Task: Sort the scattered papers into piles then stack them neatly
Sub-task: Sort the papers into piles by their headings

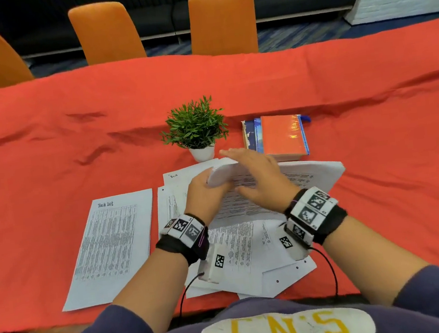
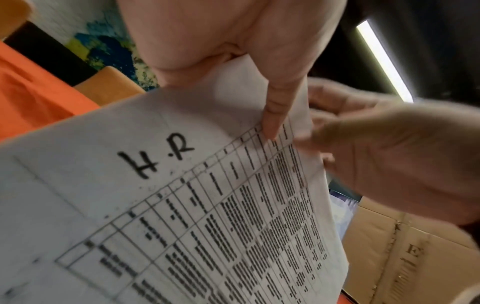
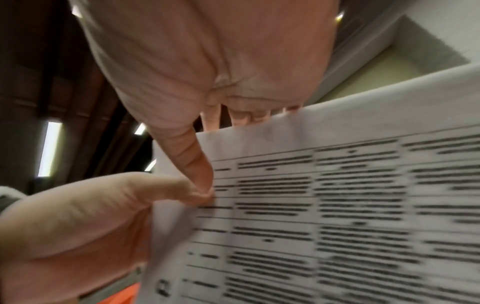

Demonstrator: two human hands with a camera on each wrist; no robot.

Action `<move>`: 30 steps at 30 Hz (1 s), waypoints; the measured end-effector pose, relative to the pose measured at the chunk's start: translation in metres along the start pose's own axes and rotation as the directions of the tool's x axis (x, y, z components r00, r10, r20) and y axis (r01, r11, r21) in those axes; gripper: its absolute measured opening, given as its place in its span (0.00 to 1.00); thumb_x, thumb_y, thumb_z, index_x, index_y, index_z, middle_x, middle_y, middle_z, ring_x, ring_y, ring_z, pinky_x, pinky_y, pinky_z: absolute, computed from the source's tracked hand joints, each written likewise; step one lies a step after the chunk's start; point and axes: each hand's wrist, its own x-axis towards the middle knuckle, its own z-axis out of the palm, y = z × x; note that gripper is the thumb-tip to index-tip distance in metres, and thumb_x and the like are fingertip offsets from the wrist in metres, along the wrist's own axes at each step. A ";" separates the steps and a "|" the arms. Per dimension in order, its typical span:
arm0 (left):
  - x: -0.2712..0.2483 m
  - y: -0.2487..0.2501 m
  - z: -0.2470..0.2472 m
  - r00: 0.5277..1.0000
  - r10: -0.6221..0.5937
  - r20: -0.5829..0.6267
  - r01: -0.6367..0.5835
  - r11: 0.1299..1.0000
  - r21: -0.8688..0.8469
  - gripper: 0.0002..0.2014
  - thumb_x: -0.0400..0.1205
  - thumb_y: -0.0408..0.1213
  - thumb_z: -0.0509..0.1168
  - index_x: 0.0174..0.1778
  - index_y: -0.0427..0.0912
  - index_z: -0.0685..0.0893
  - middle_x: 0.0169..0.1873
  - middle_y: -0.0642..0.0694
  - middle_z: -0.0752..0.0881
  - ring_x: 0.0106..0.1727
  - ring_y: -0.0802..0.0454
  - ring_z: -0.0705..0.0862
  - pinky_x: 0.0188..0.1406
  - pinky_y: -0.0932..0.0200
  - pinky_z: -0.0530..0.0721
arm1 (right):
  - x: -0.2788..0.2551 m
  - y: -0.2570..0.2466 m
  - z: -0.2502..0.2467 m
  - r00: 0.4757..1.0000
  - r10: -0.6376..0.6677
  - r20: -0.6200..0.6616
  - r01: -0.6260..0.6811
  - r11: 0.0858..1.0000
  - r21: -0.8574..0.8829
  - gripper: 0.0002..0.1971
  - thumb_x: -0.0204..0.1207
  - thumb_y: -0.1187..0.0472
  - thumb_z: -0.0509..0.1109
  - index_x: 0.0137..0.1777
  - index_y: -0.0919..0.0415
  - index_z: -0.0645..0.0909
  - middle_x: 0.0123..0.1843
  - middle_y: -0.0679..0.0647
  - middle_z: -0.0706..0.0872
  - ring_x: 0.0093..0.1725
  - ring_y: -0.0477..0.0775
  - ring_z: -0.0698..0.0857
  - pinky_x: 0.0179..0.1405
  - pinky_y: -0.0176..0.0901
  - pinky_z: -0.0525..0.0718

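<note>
Both hands hold a lifted bundle of printed papers point(image 1: 308, 176) above the table's middle. My left hand point(image 1: 205, 192) grips its left edge, the thumb point(image 2: 272, 115) lying on a sheet marked "H.R" point(image 2: 182, 205). My right hand point(image 1: 252, 179) lies over the top of the bundle, its thumb point(image 3: 197, 164) pressing the printed face point(image 3: 337, 205) and its fingers behind the sheet. A "Task List" sheet point(image 1: 113, 245) lies flat to the left. More loose sheets point(image 1: 249, 252) overlap under my wrists near the front edge.
A small potted plant point(image 1: 195, 131) stands just behind the papers. To its right lies a stack of books point(image 1: 283, 135) with an orange cover on top. An orange-red cloth point(image 1: 49, 157) covers the table. Orange chairs point(image 1: 222, 19) stand along the far side.
</note>
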 end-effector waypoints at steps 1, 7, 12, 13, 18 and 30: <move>0.000 0.003 -0.005 1.000 0.019 0.014 -0.019 0.999 0.027 0.07 0.69 0.34 0.71 0.41 0.36 0.86 0.31 0.41 0.85 0.33 0.55 0.80 0.37 0.54 0.80 | 0.000 0.007 -0.004 0.998 0.058 -0.011 -0.058 0.998 -0.002 0.36 0.71 0.60 0.73 0.78 0.43 0.64 0.76 0.44 0.74 0.76 0.46 0.69 0.74 0.49 0.59; 0.010 0.034 -0.032 0.971 0.206 0.118 -0.223 0.963 0.149 0.14 0.71 0.27 0.74 0.28 0.51 0.81 0.24 0.59 0.80 0.25 0.66 0.73 0.27 0.67 0.71 | 0.005 0.028 -0.032 0.978 0.203 0.048 -0.209 0.950 0.232 0.09 0.77 0.62 0.71 0.39 0.45 0.83 0.33 0.44 0.85 0.30 0.38 0.78 0.35 0.41 0.77; 0.020 0.020 -0.071 0.995 0.090 -0.033 -0.092 0.994 -0.065 0.08 0.71 0.27 0.76 0.41 0.42 0.86 0.35 0.51 0.89 0.36 0.57 0.84 0.39 0.56 0.82 | 0.000 0.040 -0.057 0.942 0.305 -0.142 -0.168 0.792 0.588 0.10 0.75 0.70 0.71 0.51 0.55 0.84 0.38 0.36 0.88 0.36 0.31 0.84 0.42 0.28 0.80; 0.017 0.019 -0.068 0.997 0.059 -0.041 -0.065 0.984 -0.163 0.09 0.72 0.26 0.75 0.43 0.43 0.87 0.38 0.51 0.90 0.39 0.56 0.86 0.44 0.54 0.83 | -0.001 0.043 -0.055 0.931 0.333 -0.151 -0.166 0.752 0.638 0.11 0.75 0.71 0.71 0.53 0.57 0.84 0.39 0.37 0.90 0.40 0.35 0.86 0.44 0.31 0.81; 0.007 0.021 -0.032 0.989 0.071 -0.129 -0.102 0.964 -0.247 0.09 0.80 0.34 0.70 0.54 0.47 0.84 0.52 0.45 0.90 0.54 0.47 0.88 0.55 0.47 0.85 | -0.008 0.044 -0.031 0.905 0.401 -0.141 -0.147 0.608 0.780 0.13 0.75 0.70 0.71 0.58 0.57 0.83 0.51 0.46 0.91 0.52 0.47 0.89 0.54 0.40 0.86; -0.009 -0.003 -0.015 0.988 0.021 -0.156 -0.057 0.971 -0.234 0.11 0.78 0.35 0.70 0.54 0.49 0.83 0.48 0.44 0.89 0.50 0.47 0.88 0.53 0.44 0.87 | -0.020 0.044 -0.012 0.871 0.485 -0.075 -0.188 0.472 0.861 0.22 0.57 0.68 0.81 0.54 0.62 0.87 0.49 0.57 0.91 0.50 0.57 0.89 0.57 0.53 0.85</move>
